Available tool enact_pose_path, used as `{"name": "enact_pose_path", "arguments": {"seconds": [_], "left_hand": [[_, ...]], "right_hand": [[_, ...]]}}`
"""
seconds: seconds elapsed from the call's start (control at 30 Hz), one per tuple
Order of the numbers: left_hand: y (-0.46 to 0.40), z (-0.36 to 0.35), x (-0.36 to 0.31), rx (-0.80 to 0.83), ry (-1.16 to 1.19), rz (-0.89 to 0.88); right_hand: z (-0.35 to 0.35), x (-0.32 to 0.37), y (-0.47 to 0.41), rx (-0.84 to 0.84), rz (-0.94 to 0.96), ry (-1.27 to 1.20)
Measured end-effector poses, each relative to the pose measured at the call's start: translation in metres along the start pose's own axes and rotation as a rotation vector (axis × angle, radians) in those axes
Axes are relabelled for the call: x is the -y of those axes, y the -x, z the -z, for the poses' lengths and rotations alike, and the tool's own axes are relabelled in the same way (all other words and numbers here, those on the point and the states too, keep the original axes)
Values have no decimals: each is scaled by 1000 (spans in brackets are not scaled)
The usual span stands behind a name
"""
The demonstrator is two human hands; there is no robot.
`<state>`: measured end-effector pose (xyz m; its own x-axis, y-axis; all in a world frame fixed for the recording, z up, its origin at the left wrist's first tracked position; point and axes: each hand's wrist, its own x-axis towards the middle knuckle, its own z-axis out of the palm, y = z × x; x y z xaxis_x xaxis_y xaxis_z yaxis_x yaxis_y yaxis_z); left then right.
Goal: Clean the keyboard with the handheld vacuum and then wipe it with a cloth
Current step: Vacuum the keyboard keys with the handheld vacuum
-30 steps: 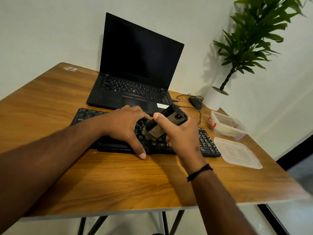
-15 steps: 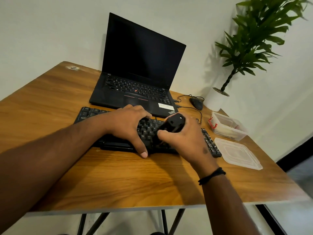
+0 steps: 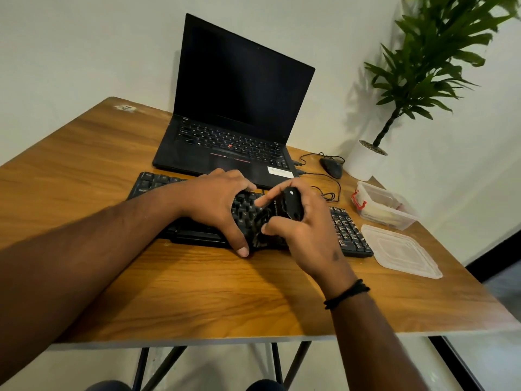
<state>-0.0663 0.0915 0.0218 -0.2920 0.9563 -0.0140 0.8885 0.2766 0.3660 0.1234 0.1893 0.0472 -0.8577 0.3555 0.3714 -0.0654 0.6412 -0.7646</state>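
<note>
The right hand's fingers (image 3: 270,196) curl round the handheld vacuum (image 3: 291,206), thumb underneath, its lower end tipped down onto the middle keys, blurred there; it looks like the suction pass is under way. The right hand (image 3: 307,230) comes in from the near right, which keeps the wrist off the keys. The left hand (image 3: 217,204) lies spread on the keyboard (image 3: 349,235), fingers arched over its far edge and thumb hooked over the near edge, apparently pinning it so it will not slide. The keyboard sits mid-table, parallel to the near edge, just in front of an open laptop (image 3: 234,108). On the table (image 3: 197,292) to the right lie a clear plastic container (image 3: 383,206) and its loose lid (image 3: 403,251); a mouse (image 3: 332,167) rests farther back. I cannot make out a cloth.
</note>
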Motion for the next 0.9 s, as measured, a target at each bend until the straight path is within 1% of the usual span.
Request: {"name": "enact_pose_path", "arguments": {"seconds": [0.1,0.13,0.2,0.23,0.27,0.33,0.37,0.47,0.57,0.6,0.67,0.7,0.77,0.87,0.9], "left_hand": [[2,0,-2,5,4,10],[2,0,-2,9,6,17],[3,0,-4,11,2,26],[3,0,-5,9,-2,29],[4,0,-5,8,-5,30],[4,0,-5,10,-4,29],[4,0,-5,9,-4,29],[3,1,-4,12,2,27],[3,0,-3,14,1,29],[2,-1,-3,14,3,29],[2,0,-3,13,2,28],[2,0,-3,13,4,29],[3,0,-4,9,6,25],[3,0,-5,11,5,27],[2,0,-4,12,4,27]], "right_hand": [[7,-2,-2,95,-20,-24],[8,-4,-2,76,-17,-30],[6,-8,-2,-39,12,16],[6,-10,-3,-68,13,33],[8,-10,-3,-47,-3,27],[15,-9,-4,74,-47,3],[18,-9,-5,103,-47,21],[23,-10,-9,33,9,118],[28,-11,-8,149,-39,114],[30,-11,-8,152,-36,122],[34,-12,-9,94,-9,150],[36,-13,-9,98,-15,146],[38,-14,-9,163,-49,101],[45,-16,-12,99,-68,122],[47,-17,-13,113,-86,125]]}}
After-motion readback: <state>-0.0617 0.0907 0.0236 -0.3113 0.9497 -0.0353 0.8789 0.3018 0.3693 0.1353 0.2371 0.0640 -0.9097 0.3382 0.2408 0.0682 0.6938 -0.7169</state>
